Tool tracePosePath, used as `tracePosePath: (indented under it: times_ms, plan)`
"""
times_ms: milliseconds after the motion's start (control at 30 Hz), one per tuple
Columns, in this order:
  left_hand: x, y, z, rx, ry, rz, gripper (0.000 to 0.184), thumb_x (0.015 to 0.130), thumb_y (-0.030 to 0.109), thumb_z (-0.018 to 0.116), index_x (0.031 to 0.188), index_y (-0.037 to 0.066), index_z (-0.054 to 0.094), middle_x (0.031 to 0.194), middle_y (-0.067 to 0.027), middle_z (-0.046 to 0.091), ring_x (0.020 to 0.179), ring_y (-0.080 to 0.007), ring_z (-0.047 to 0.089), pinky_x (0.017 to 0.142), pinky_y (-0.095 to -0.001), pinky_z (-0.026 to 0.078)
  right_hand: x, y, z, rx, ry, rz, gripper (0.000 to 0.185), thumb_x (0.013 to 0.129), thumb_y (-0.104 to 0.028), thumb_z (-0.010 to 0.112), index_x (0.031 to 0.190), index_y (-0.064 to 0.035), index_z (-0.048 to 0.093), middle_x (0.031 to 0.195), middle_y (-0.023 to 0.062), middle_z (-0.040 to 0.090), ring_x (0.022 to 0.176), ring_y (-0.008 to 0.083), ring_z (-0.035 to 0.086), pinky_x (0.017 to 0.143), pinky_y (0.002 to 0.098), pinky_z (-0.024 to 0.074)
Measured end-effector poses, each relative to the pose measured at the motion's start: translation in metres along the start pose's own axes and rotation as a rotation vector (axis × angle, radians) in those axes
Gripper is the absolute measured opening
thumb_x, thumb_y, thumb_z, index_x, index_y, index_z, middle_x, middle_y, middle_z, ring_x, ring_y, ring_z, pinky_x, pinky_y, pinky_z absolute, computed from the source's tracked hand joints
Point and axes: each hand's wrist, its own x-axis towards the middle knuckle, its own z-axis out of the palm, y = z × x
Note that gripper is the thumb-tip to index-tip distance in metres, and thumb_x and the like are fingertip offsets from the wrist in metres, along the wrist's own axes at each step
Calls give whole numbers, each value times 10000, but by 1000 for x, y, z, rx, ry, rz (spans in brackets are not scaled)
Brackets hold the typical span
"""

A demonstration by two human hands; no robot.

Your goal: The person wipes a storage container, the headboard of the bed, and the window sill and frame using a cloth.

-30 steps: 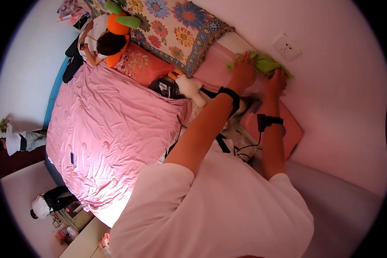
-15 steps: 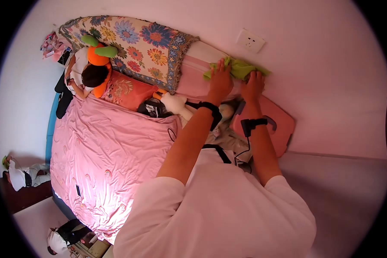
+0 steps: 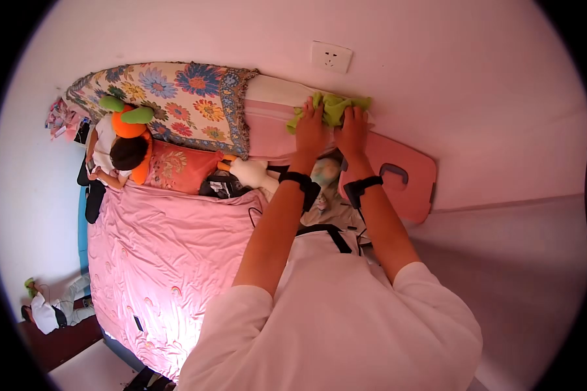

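Note:
A crumpled green cloth (image 3: 334, 109) lies against the top of the pink and white headboard (image 3: 267, 117), beside the wall. My left hand (image 3: 311, 133) presses on the cloth's left part, its fingers closed over the fabric. Close by on the right, my right hand (image 3: 352, 133) has its fingers bent into the bunched cloth. Both wrists carry black straps. The palms face away, so part of the grip is hidden.
Below my hands are a pink case (image 3: 398, 179) with a dark handle and a white plush toy (image 3: 251, 173). A floral cover (image 3: 169, 98) drapes the headboard. One person (image 3: 104, 153) sits on the pink bed (image 3: 169, 241); another person (image 3: 49, 313) is at lower left. A socket (image 3: 331, 57) is on the wall.
The whole view has shifted, with the headboard and socket now further left. Both hands stay on the cloth, and have come slightly closer together.

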Motion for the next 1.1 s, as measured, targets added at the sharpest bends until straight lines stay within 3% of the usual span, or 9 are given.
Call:
tracePosePath:
  times_ms: [133,233,333,500,633,833,900,1033,1100]
  plan:
    - [-15,18,1,-42,17,57,543,813,96,545,1353,46,526,1500,-256,365,1296,-450,449,964,-508,443,-14,16,0,17,78,53,378,684,0,676,1030,-6,524,1074,194,497,1017,441,493,814,499,464]
    - [-35,13,9,-217,-210,11,539,820,114,528,1356,57,523,1464,-257,409,1240,-449,494,955,-507,453,-40,39,12,192,86,219,416,683,9,663,1074,-6,522,1086,187,510,1014,443,494,825,496,460]
    - [-85,-23,46,-219,-532,-97,502,867,130,480,1361,43,508,1320,-281,534,1103,-461,561,956,-508,443,-92,65,22,344,-199,271,483,674,9,659,1135,-12,521,1076,173,528,1013,437,498,833,502,459]
    - [-180,-54,76,-96,-926,-385,509,865,250,491,1347,87,519,1196,-288,609,1123,-444,571,964,-505,453,-173,60,-12,189,-352,68,441,708,-5,655,1136,-69,568,1040,168,539,1019,396,514,827,482,484]
    - [-206,-49,86,-265,-920,-295,467,911,239,498,1355,96,523,1191,-260,626,1125,-447,571,954,-479,456,-187,59,-23,164,-472,38,449,718,-23,676,1154,-65,575,1070,156,525,1018,378,508,839,461,477]
    - [-146,5,71,-280,-456,-403,385,913,129,490,1289,78,554,1168,-265,619,1106,-445,557,918,-480,461,-161,84,-13,115,-268,198,438,738,-18,673,1163,-38,566,1076,170,509,1040,384,503,821,458,486]
    - [-135,14,78,-241,-352,-149,394,866,81,506,1254,71,574,1289,-262,533,1170,-451,504,909,-511,468,-151,94,0,51,-102,275,408,748,-46,656,1149,-53,580,1079,184,530,1012,401,529,839,477,480]
    - [-143,29,93,-70,-348,78,396,850,81,529,1243,70,579,1386,-264,419,1211,-459,452,928,-529,461,-150,103,6,45,-106,309,410,742,-37,654,1145,-47,576,1084,195,521,1019,409,521,844,483,472]
    - [-150,42,78,123,-564,27,391,832,79,543,1218,71,601,1424,-278,376,1243,-444,442,973,-521,440,-173,106,-4,109,-232,274,410,743,-29,654,1144,-38,572,1069,198,514,1019,408,519,839,482,469]
